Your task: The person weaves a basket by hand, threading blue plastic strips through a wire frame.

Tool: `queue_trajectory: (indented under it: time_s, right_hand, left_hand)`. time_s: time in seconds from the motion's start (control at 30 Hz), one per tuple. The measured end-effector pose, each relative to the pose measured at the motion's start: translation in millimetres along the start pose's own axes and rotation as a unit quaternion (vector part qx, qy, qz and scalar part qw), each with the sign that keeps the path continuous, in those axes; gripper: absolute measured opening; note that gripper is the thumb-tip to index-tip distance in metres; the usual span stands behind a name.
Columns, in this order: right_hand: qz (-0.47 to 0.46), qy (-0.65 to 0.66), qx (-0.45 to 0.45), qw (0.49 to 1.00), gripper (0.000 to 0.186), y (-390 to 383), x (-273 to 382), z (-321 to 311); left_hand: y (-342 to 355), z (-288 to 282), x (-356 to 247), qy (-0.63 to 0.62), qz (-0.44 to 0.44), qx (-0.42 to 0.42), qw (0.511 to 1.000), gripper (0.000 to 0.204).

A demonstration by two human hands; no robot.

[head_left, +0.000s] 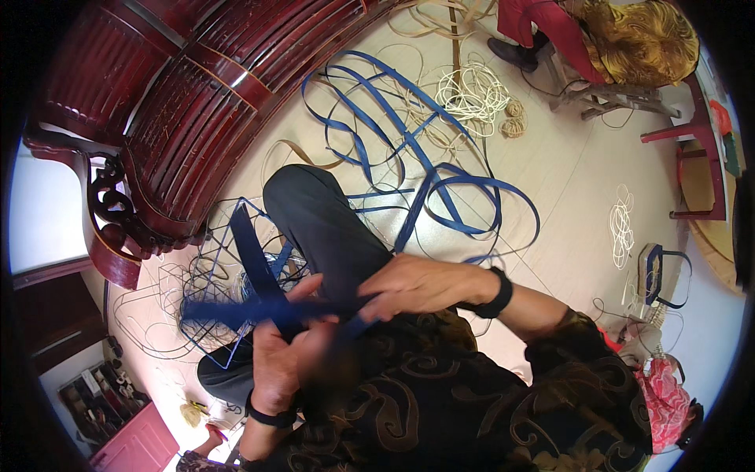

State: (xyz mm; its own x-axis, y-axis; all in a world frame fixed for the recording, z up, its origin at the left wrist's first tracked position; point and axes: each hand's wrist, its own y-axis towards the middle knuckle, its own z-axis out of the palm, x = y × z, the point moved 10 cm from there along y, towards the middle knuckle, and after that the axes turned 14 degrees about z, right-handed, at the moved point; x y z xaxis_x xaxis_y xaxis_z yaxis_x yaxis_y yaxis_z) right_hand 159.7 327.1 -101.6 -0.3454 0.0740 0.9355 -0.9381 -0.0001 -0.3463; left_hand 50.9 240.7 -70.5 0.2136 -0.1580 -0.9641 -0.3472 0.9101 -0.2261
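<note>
Two lengths of blue flat strap cross in front of my body: one strap piece [253, 250] slants up toward the bench, while the other strap piece [224, 314], blurred, points left. My left hand [275, 358] is closed around them near the crossing, thumb raised. My right hand [421, 285] pinches blue strap with its fingertips just right of the crossing. Long loops of blue strap [425, 161] lie on the floor beyond my dark-trousered knee [311, 208]. Under the left-hand side sits a wire frame [206, 271] with blue edges and tangled wire.
A dark red slatted wooden bench [197, 118] stands at the far left. Tangled pale cord [474, 94] and a small tan coil [513, 119] lie beyond the loops. A seated person [641, 39] is at far right, near a red stool [712, 177]. White cord [621, 228] lies right.
</note>
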Motion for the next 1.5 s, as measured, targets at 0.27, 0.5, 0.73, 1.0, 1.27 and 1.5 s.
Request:
queue_trajectory:
  time_s: [0.27, 0.5, 0.73, 1.0, 1.27, 1.5]
  right_hand:
    - [-0.173, -0.143, -0.219, 0.949, 0.062, 33.5, 57.1, 6.3]
    - [-0.007, -0.238, -0.033, 0.971, 0.040, 40.6, 3.8, 36.1]
    - [0.070, -0.200, -0.533, 0.819, 0.029, -170.7, -44.3, -242.5]
    - [0.027, -0.116, -0.789, 0.603, 0.016, -530.5, -62.5, -375.2]
    - [0.122, -0.205, -0.900, 0.364, 0.033, -750.7, -94.6, -318.6]
    - [0.026, -0.414, -0.803, 0.428, 0.042, -477.2, 46.0, -286.6]
  left_hand:
    - [4.4, 4.0, -73.6, 0.162, 0.263, 0.017, 0.951, 0.041]
    - [-30.8, -106.6, -186.3, -0.319, 0.291, 0.044, 0.901, 0.033]
    - [-185.2, -386.3, -272.0, 0.360, 0.352, -0.391, 0.770, 0.026]
    - [-329.3, -532.2, -249.4, 0.431, 0.250, -0.565, 0.658, 0.027]
    - [-362.8, -546.8, -192.7, 0.405, 0.221, -0.643, 0.612, 0.028]
    - [-285.5, -478.2, -228.7, 0.263, 0.341, -0.568, 0.701, 0.029]
